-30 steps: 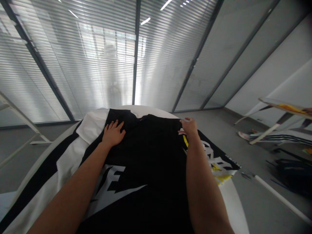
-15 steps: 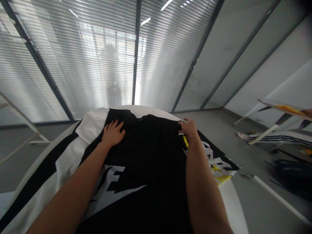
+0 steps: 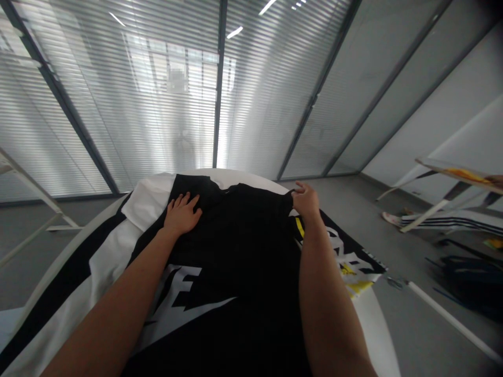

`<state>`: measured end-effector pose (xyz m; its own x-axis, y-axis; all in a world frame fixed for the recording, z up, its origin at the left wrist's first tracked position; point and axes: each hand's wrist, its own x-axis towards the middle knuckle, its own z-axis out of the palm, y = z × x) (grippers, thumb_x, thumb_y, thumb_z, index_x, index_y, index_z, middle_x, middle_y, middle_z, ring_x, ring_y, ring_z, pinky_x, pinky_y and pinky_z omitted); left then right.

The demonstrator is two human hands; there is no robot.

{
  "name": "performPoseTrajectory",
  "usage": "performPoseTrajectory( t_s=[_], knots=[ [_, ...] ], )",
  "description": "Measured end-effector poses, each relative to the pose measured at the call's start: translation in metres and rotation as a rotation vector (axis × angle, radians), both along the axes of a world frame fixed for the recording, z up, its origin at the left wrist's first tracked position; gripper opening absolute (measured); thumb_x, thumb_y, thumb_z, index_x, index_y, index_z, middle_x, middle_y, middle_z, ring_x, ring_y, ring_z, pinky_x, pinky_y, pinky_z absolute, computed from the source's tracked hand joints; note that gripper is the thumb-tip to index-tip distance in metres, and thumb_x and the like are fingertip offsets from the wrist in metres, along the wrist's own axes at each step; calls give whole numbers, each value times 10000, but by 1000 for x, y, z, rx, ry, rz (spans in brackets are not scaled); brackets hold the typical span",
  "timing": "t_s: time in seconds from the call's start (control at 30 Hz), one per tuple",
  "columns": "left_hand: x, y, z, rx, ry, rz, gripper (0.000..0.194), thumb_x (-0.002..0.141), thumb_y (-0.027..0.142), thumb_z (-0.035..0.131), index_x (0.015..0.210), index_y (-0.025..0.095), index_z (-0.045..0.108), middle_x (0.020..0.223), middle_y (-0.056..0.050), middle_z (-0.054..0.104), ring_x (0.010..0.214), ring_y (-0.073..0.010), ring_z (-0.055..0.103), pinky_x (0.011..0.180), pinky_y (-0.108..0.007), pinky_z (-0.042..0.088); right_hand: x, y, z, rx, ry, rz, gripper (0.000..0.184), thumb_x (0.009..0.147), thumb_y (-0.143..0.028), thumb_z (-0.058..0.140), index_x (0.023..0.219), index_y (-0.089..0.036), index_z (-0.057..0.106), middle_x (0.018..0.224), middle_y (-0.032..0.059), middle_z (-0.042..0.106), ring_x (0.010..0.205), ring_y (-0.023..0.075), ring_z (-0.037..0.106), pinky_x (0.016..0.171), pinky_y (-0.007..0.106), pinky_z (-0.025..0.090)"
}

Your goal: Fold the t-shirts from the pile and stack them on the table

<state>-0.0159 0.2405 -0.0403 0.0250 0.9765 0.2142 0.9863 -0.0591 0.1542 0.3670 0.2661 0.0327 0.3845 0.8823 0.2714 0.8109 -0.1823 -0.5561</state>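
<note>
A black T-shirt [image 3: 251,246] with white lettering and a white swoosh lies spread in front of me, its neckline toward the far edge. My left hand [image 3: 183,214] rests flat on its upper left part, fingers spread. At the upper right, my right hand [image 3: 305,201] pinches the shirt's edge by the shoulder and holds it slightly raised. White fabric [image 3: 147,201] with black parts lies to the left, partly under the shirt. On the right, a black garment with a white and yellow print [image 3: 349,267] shows beyond my right forearm.
The garments lie on a white rounded table [image 3: 377,324]. Behind it stands a glass partition with blinds [image 3: 176,131]. At right, a person's striped trouser leg [image 3: 451,220] shows beneath another table [image 3: 456,170]. A white frame [image 3: 39,188] stands at left.
My right hand has risen slightly, lifting the pinched edge of the T-shirt a little. My left hand stays in place on the shirt.
</note>
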Motion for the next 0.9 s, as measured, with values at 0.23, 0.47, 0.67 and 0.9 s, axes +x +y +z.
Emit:
performPoseTrajectory(
  t_s=[0.23, 0.47, 0.67, 0.9],
  knots=[
    [-1, 0, -2, 20, 8, -13, 587, 930, 467, 348, 1493, 305, 379, 1573, -85, 335, 1447, -309, 285, 1156, -516, 224, -36, -11, 17, 62, 101, 589, 496, 789, -93, 519, 1265, -170, 635, 1088, 57, 724, 865, 158, 667, 873, 295, 516],
    [-1, 0, -3, 22, 13, -10, 586, 935, 475, 335, 1492, 299, 381, 1568, -90, 345, 1447, -308, 287, 1156, -513, 226, -48, -24, 31, -215, 201, 827, 370, 837, -193, 588, 1197, -199, 673, 1059, 59, 742, 965, 181, 682, 849, 287, 538],
    [-1, 1, -4, 30, 5, -12, 587, 932, 477, 344, 1491, 303, 384, 1566, -91, 348, 1445, -311, 290, 1153, -514, 229, -31, -19, 26, -209, 72, 482, 458, 849, -254, 583, 1292, -141, 586, 1055, 107, 725, 859, 187, 677, 722, 272, 531],
    [1, -1, 0, 16, 8, -11, 587, 933, 474, 346, 1492, 299, 384, 1569, -86, 343, 1446, -309, 287, 1153, -514, 230, -48, -10, 1, -627, -258, 624, 331, 757, -215, 681, 1085, -166, 684, 961, 49, 722, 823, 169, 650, 685, 224, 467]
  ],
)
